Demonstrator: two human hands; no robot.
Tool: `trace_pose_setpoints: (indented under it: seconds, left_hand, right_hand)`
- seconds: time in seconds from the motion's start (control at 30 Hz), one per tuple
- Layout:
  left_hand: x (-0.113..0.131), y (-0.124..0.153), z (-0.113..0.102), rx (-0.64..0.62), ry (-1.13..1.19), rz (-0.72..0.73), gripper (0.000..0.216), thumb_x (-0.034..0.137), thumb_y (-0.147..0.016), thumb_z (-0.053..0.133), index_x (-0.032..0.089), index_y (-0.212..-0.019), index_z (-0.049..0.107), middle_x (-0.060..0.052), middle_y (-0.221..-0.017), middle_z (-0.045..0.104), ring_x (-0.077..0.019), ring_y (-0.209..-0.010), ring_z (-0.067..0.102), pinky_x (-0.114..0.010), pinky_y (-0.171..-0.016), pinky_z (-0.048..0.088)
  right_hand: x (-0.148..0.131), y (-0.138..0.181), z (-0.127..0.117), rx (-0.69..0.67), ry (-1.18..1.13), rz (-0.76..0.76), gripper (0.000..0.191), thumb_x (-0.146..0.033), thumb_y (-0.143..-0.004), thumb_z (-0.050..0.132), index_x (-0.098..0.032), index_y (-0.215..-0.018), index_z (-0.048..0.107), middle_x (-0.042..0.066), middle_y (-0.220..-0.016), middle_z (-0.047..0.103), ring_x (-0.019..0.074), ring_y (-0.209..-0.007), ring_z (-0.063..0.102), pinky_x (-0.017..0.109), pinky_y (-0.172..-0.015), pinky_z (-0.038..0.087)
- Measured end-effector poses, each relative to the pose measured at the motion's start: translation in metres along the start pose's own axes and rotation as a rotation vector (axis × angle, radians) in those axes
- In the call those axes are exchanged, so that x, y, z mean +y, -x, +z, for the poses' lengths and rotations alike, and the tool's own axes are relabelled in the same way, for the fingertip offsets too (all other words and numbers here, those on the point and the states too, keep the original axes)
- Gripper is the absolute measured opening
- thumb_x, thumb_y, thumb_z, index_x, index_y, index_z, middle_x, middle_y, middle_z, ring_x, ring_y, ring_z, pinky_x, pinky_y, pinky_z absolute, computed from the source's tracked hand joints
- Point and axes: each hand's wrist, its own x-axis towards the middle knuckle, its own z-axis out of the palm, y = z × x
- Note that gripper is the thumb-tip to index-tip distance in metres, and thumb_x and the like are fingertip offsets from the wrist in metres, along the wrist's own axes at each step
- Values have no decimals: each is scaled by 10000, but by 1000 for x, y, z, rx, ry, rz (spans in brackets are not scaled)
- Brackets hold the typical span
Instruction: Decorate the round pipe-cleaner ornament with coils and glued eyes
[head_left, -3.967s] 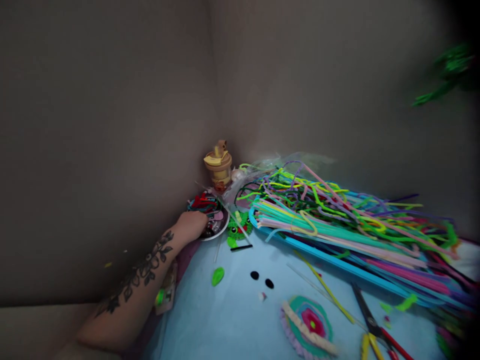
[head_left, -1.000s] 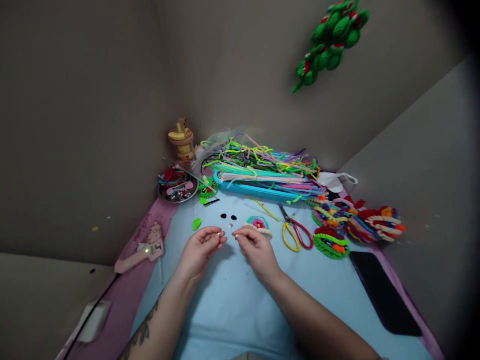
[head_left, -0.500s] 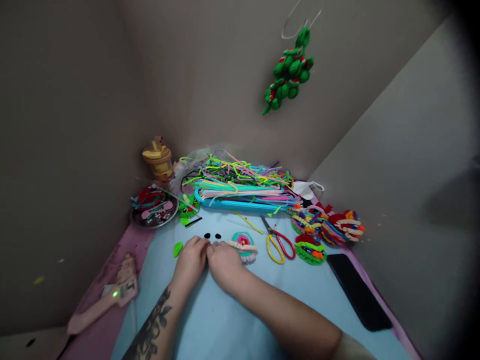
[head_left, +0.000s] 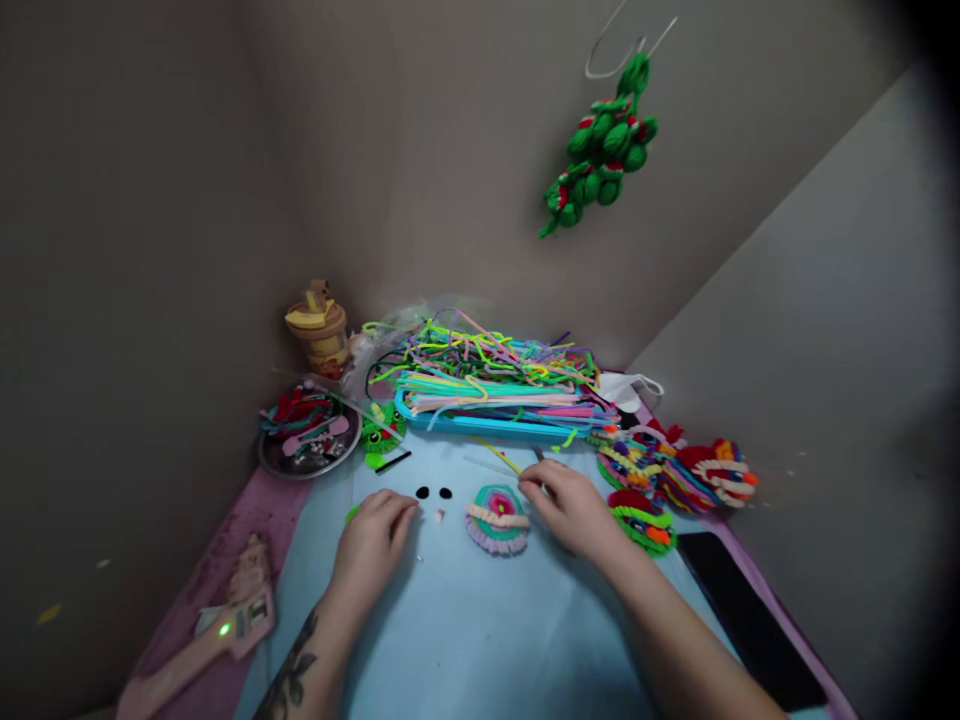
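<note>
My left hand [head_left: 373,540] rests above the blue cloth, thumb and fingertips pressed together. What it pinches, if anything, is too small to make out. A green fuzzy piece [head_left: 351,513] is partly hidden behind it. Close to its fingertips lie two black ovals [head_left: 434,493] and a small pale bit [head_left: 439,516]. My right hand [head_left: 566,505] is closed over the scissors [head_left: 538,454], hiding all but a blade tip. Its fingertips meet the near end of a thin yellow strip [head_left: 504,459]; the grip is hidden. Between my hands lies a round multicoloured pipe-cleaner piece [head_left: 498,535].
A blue tray [head_left: 487,428] heaped with pipe cleaners stands at the back. To the left are a metal bowl [head_left: 309,468] and a pink glue gun [head_left: 202,640]. Finished fuzzy pieces [head_left: 645,525] and a black phone [head_left: 750,620] lie right. A green ornament [head_left: 600,150] hangs above.
My hands were together below the black ovals and have separated. The right has moved right, over the scissors; the left has stayed near its place. The view has shifted slightly.
</note>
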Motion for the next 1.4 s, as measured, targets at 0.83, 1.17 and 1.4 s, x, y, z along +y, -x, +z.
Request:
trace_pose_setpoints:
  seconds: [0.83,1.17,1.4]
  left_hand:
    - [4,7,-1,371,182,-109,255,357,-865,477,184,-901,660,-74,-878,672,-204,-763,625,-302,-664,503]
    - [14,9,2,176,96,17,247,293,-875,473,178,-963,673,-97,-936,699,-228,-858,665,-358,-754,542]
    - [16,11,8,163,97,33,240,278,-883,470,186,-965,675,-95,-934,701,-227,-866,668,-358,-761,546]
  right_hand:
    - [34,-179,2,4,-19,-33,393,-64,-855,437,-173,-1207,573,70,-1087,708,156,-1018,652,299,-930,473]
    - [48,-208,-18,-55,18,-74,358,-80,-832,446,-157,-1163,559,83,-1105,669,155,-968,623,318,-887,467]
    - [34,-170,8,-220,199,-206,244,-236,-689,726,-253,-932,711,49,-1438,412,322,-1328,295,506,-1085,191]
